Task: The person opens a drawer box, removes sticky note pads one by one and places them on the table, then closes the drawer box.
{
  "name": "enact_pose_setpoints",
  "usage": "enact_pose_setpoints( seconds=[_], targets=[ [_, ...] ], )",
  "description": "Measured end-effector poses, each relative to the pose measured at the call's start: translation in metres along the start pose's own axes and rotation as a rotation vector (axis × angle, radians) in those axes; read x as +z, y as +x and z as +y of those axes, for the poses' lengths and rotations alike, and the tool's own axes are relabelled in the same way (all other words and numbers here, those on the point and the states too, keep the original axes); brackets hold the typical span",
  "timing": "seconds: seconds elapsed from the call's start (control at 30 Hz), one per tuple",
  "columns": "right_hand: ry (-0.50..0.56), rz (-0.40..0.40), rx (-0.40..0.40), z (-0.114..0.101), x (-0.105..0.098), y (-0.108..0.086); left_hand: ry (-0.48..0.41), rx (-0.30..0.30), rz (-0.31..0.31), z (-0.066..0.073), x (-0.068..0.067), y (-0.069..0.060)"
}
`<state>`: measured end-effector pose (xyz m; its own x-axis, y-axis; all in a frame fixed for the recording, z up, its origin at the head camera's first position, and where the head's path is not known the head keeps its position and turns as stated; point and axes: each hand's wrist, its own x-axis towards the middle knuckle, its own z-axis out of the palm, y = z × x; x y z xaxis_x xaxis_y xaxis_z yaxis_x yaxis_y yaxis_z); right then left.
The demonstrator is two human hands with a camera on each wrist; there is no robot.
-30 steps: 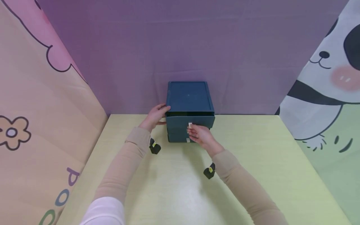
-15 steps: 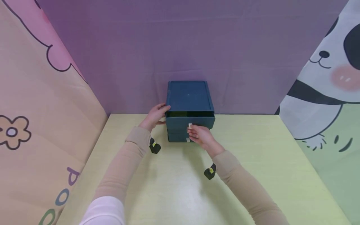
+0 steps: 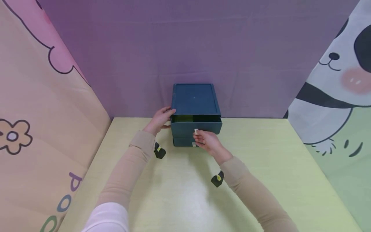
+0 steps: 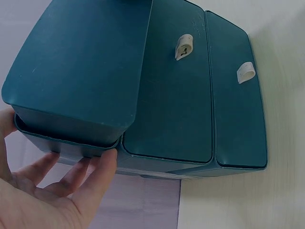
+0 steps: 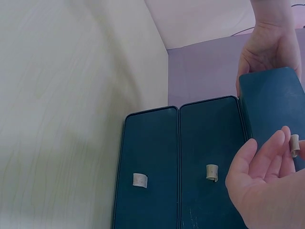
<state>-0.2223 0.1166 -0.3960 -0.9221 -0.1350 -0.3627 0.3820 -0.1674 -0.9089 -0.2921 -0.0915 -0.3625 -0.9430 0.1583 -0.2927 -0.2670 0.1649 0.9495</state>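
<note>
A dark blue-green three-drawer cabinet (image 3: 195,100) stands at the back of the table. Its top drawer (image 3: 184,128) is partly pulled out, with a yellow-green patch visible inside; the rest of the interior is dark. My right hand (image 3: 208,140) pinches the white pull tab (image 5: 295,145) on that drawer between thumb and fingers. At the cabinet's left side, my left hand (image 3: 160,120) rests its thumb on the upper edge. In the left wrist view its fingertips (image 4: 108,156) press the side wall. The middle drawer (image 4: 171,105) and bottom drawer (image 4: 240,114) are closed.
White tabs hang on the middle drawer and bottom drawer. The pale table (image 3: 179,193) spreads in front of the cabinet. A purple backdrop (image 3: 191,48) rises directly behind it, with patterned side panels (image 3: 324,106) to left and right.
The top drawer has slid farther out toward me, widening the gap under the cabinet top. My right hand has moved slightly back with its tab; the left hand has stayed put.
</note>
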Motion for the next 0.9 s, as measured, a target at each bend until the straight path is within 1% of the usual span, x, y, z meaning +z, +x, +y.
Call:
enact_pose_setpoints(
  seconds=[0.37, 0.9],
  targets=[
    [-0.008, -0.027, -0.018, 0.0045, -0.0013, -0.0023, 0.009, -0.001, 0.01, -0.0008, -0.0001, 0.0003],
    [-0.015, -0.038, -0.01, 0.0072, -0.0022, -0.0082, 0.02, 0.003, 0.021, -0.003, -0.0014, 0.0031]
  ],
)
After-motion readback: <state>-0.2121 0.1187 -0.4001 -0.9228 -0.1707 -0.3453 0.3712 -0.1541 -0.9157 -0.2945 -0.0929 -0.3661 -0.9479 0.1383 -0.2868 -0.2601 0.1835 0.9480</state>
